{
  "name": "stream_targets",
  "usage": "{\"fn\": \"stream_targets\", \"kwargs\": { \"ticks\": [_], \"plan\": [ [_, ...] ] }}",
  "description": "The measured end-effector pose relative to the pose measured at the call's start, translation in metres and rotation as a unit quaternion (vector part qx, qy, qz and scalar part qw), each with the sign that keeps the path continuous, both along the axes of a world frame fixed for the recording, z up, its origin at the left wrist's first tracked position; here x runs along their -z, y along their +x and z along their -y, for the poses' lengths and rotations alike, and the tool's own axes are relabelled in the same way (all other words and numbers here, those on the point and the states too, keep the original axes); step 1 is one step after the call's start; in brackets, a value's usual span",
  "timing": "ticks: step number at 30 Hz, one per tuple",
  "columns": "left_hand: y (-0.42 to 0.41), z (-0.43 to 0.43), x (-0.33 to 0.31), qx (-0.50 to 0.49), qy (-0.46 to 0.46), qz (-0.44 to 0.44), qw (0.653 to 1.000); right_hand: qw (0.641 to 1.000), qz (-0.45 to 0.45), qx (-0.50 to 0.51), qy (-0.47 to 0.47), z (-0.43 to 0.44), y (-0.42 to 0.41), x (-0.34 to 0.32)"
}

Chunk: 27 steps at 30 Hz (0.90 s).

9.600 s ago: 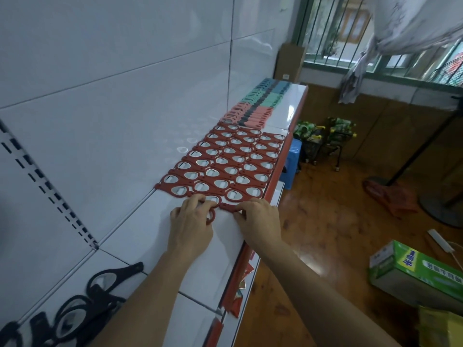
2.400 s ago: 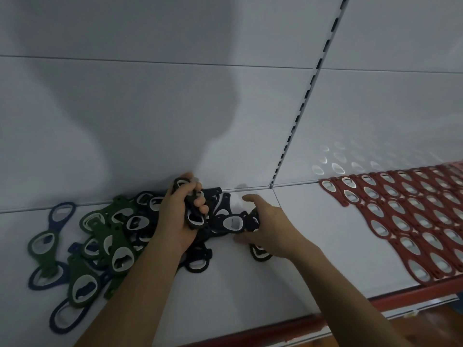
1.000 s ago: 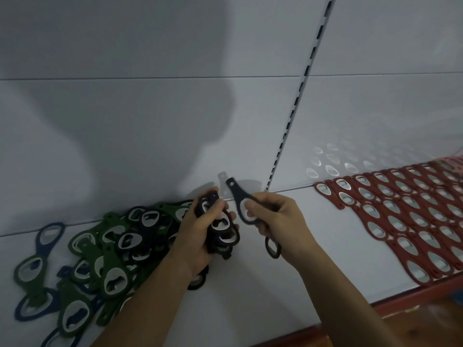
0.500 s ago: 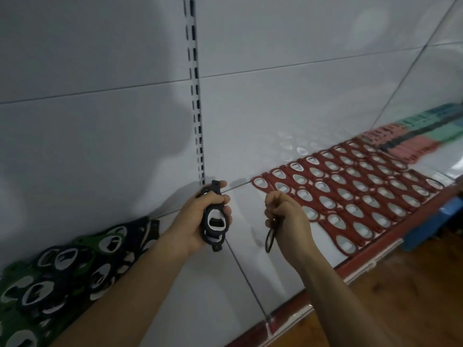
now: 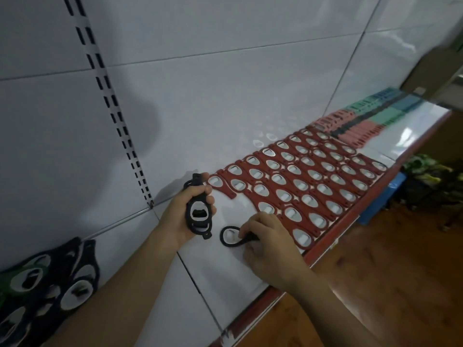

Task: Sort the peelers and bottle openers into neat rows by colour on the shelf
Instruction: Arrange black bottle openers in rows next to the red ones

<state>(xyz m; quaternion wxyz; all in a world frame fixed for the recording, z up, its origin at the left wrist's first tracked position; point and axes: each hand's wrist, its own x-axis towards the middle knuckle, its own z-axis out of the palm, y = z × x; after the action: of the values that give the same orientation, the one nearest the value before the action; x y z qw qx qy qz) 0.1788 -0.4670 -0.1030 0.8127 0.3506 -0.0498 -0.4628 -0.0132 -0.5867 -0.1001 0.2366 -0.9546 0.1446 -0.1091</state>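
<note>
My left hand (image 5: pixel 183 216) grips a stack of black bottle openers (image 5: pixel 198 214), held upright just above the white shelf (image 5: pixel 215 271). My right hand (image 5: pixel 269 244) pinches the handle of a single black bottle opener (image 5: pixel 229 235) that lies flat on the shelf, just left of the red rows. Red bottle openers (image 5: pixel 300 179) lie in neat overlapping rows to the right. Farther along, pink, dark and teal peelers (image 5: pixel 370 118) lie in rows. A loose pile of black and green openers (image 5: pixel 47 281) sits at the lower left.
The shelf has a red front edge (image 5: pixel 323 251) and a white back panel with a slotted upright (image 5: pixel 117 121). A wooden floor (image 5: pixel 400 284) lies below on the right, with a blue stool (image 5: pixel 380 196) and green goods (image 5: pixel 426 171) beside it.
Both hands moved from the loose pile to the red rows, the left carrying the black stack. My right hand lowered its single black opener from hanging in the air onto the shelf.
</note>
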Motion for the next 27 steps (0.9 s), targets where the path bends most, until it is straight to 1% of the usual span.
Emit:
{"fn": "stream_targets", "kwargs": {
  "ticks": [1, 4, 8, 12, 17, 22, 25, 27],
  "plan": [
    [-0.001, 0.001, 0.000, 0.000, 0.006, -0.001, 1.000, 1.000, -0.004, -0.003, -0.012, 0.001, 0.001, 0.002],
    [-0.005, 0.000, 0.002, 0.005, 0.000, -0.011, 1.000, 0.998, 0.042, 0.040, -0.032, 0.001, 0.008, 0.011],
    [-0.002, 0.001, 0.004, 0.026, -0.025, -0.046, 0.998, 0.993, 0.052, 0.093, -0.044, 0.001, 0.022, 0.014],
    [-0.002, 0.004, 0.005, 0.047, -0.032, -0.033, 0.998, 0.985, 0.065, 0.141, -0.080, 0.001, 0.033, 0.014],
    [-0.003, 0.004, 0.006, 0.046, -0.017, -0.033, 0.998, 0.983, 0.059, 0.154, -0.083, -0.001, 0.038, 0.016],
    [-0.001, 0.005, 0.007, 0.043, 0.012, -0.041, 0.998, 0.979, 0.060, 0.163, -0.106, -0.002, 0.042, 0.014],
    [-0.004, 0.006, 0.006, 0.036, 0.026, -0.024, 0.999, 0.976, 0.051, 0.178, -0.116, -0.002, 0.044, 0.018],
    [-0.007, 0.007, 0.003, 0.034, 0.051, -0.006, 0.998, 0.972, 0.063, 0.195, -0.117, -0.002, 0.046, 0.018]
  ]
}}
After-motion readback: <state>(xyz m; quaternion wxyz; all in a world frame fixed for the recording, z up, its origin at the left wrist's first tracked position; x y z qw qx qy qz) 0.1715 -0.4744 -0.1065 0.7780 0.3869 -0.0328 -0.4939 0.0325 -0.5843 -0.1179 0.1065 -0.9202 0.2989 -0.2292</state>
